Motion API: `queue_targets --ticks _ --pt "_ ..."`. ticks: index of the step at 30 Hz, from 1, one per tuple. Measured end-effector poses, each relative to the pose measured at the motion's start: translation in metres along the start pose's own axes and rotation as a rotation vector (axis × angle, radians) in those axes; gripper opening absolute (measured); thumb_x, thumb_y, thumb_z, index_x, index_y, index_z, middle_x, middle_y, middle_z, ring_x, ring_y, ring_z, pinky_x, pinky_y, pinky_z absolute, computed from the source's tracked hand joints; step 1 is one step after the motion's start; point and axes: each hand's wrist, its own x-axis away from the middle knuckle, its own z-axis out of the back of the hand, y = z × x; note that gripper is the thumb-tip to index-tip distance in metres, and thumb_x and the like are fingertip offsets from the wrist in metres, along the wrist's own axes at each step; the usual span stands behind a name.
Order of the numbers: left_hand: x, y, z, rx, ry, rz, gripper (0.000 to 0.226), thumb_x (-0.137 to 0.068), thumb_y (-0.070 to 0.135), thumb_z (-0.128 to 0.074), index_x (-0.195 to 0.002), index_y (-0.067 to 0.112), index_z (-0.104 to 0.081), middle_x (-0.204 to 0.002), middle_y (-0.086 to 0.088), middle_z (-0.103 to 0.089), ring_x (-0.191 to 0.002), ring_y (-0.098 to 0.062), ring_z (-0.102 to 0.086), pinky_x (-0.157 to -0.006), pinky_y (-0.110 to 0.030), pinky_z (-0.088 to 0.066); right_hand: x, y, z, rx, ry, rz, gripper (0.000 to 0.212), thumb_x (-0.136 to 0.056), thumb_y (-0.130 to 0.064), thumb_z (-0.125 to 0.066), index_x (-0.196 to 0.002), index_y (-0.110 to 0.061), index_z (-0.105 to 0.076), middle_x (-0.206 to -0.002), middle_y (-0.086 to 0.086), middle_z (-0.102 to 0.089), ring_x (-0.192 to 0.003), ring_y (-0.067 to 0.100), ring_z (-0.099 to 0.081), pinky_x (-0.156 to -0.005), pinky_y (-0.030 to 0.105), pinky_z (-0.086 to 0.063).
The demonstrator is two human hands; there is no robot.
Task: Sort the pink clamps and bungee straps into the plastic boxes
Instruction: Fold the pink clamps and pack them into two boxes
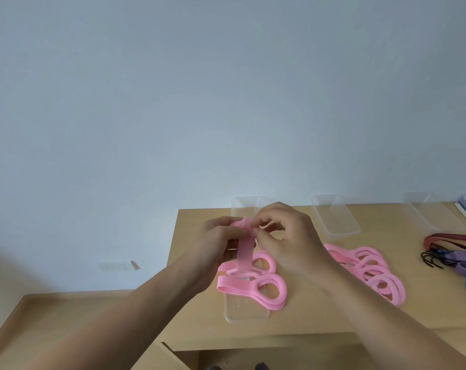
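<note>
Mid-frame, left hand [221, 241] and right hand [288, 233] both pinch a pink clamp [245, 252] above the table's [200, 303] left edge.

Three boxes line the table's [301, 324] back edge: the left box [244, 206] at frame centre, the middle box [333, 217] to its right, the right box [429, 212] farther right. In front of the left box, the left hand [218, 244] and right hand [288, 236] pinch a held clamp [244, 252] above a front box [246, 315], on which loose clamps [256, 284] lie. A clamp pile [370, 268] lies before the middle box, and bungee straps [456, 252] lie at the frame's right edge.
</note>
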Motion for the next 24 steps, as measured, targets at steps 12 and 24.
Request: queue_targets --ticks 12,24 --pt "0.003 -0.006 0.002 -0.102 0.070 -0.107 0.034 -0.077 0.013 -0.079 -0.111 0.015 -0.073 -0.104 -0.009 -0.079 -0.103 -0.034 -0.073 -0.090 -0.048 -0.060 0.000 -0.003 0.000 -0.017 -0.113 -0.125 0.017 -0.086 -0.015 -0.069 -0.088 -0.031 -0.074 -0.073 -0.011 -0.072 -0.066 0.009 -0.068 -0.067 0.022 -0.055" --pt "0.005 -0.010 0.002 0.064 0.075 0.180 0.025 -0.090 0.032 -0.077 -0.096 0.009 -0.083 -0.101 -0.017 -0.079 -0.076 -0.022 -0.071 -0.072 -0.034 -0.057 -0.002 -0.003 -0.006 0.220 0.130 0.106 0.017 -0.078 -0.003 -0.076 -0.092 -0.012 -0.073 -0.083 -0.003 -0.071 -0.073 0.015 -0.066 -0.067 0.037 -0.055"
